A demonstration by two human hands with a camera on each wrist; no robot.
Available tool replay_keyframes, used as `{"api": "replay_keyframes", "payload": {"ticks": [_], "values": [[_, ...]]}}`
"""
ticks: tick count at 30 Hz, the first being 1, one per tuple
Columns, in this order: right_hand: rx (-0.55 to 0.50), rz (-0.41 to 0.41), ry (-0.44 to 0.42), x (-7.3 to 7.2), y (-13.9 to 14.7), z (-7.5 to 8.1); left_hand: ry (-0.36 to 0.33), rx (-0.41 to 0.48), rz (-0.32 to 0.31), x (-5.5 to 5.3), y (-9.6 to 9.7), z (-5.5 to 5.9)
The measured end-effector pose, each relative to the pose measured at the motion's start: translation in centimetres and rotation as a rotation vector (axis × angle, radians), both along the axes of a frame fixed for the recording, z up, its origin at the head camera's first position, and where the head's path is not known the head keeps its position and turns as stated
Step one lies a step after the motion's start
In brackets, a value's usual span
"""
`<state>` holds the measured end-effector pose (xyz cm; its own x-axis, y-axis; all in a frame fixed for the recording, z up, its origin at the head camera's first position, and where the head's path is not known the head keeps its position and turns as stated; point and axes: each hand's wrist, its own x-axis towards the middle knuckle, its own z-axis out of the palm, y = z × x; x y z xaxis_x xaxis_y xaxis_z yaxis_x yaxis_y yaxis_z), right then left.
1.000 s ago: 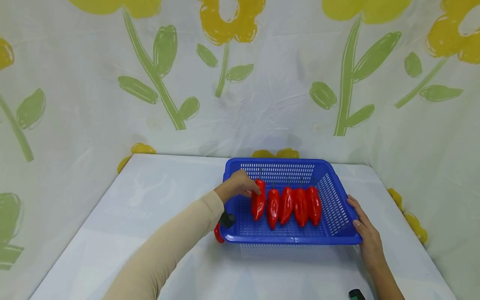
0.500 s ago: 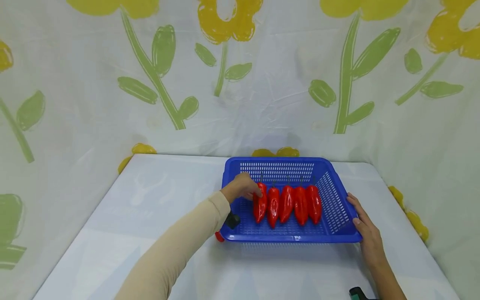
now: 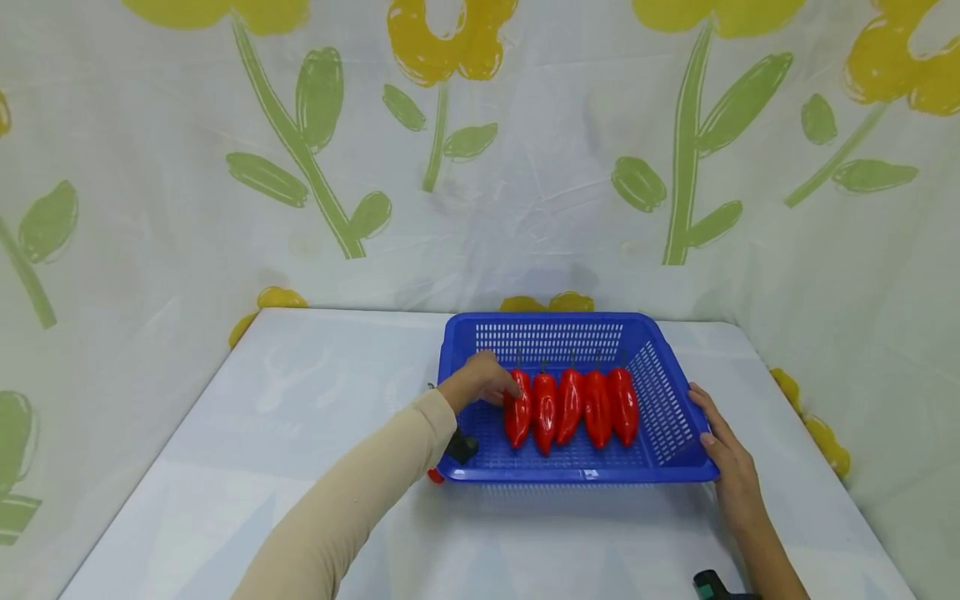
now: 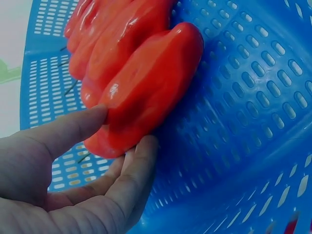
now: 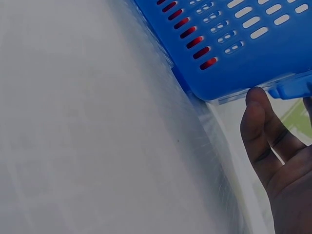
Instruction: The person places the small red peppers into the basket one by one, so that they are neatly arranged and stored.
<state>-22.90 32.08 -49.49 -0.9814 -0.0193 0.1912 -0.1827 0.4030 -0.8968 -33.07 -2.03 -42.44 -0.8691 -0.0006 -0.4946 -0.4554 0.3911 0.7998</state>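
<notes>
Several glossy red peppers with thin stems stand side by side in a blue plastic basket [image 3: 577, 477] in the head view. At the left end of the row, my left hand [image 3: 483, 379] pinches the nearest red pepper [image 3: 519, 421] close to its stem end. In the left wrist view, thumb and fingers hold that end of the pepper [image 4: 151, 78], which lies against its neighbour. My right hand [image 3: 731, 471] grips the basket's right rim near the front corner, thumb on the edge. The right wrist view shows its fingertips [image 5: 256, 95] at the rim, partly cut off.
Outside the basket's left side, a red object [image 3: 435, 476] shows, mostly hidden by the arm. The basket stands toward the back of a white table [image 3: 300, 400]. A flower-print curtain [image 3: 555, 208] rises behind. A dark device [image 3: 461, 447] sits at my left wrist.
The held pepper has come down and slightly right, into line against the others. My left hand still pinches it. The right hand stays on the rim.
</notes>
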Motion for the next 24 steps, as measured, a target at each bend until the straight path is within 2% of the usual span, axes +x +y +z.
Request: {"api": "replay_keyframes", "payload": {"ticks": [8, 10, 16, 24], "values": [[0.002, 0.008, -0.005, -0.1, 0.1, 0.0, 0.016, -0.091, -0.047, 0.0, 0.0, 0.0], [0.001, 0.007, -0.004, -0.1, 0.2, 0.0, 0.055, -0.133, -0.081, 0.1, 0.0, 0.1], [-0.005, 0.014, 0.000, 0.0, 0.2, 0.1, 0.180, -0.335, -0.216, 0.9, 0.1, 1.0], [0.013, 0.011, -0.001, 0.1, 0.0, 0.2, 0.175, -0.321, -0.243, 0.7, -1.1, 2.0]]}}
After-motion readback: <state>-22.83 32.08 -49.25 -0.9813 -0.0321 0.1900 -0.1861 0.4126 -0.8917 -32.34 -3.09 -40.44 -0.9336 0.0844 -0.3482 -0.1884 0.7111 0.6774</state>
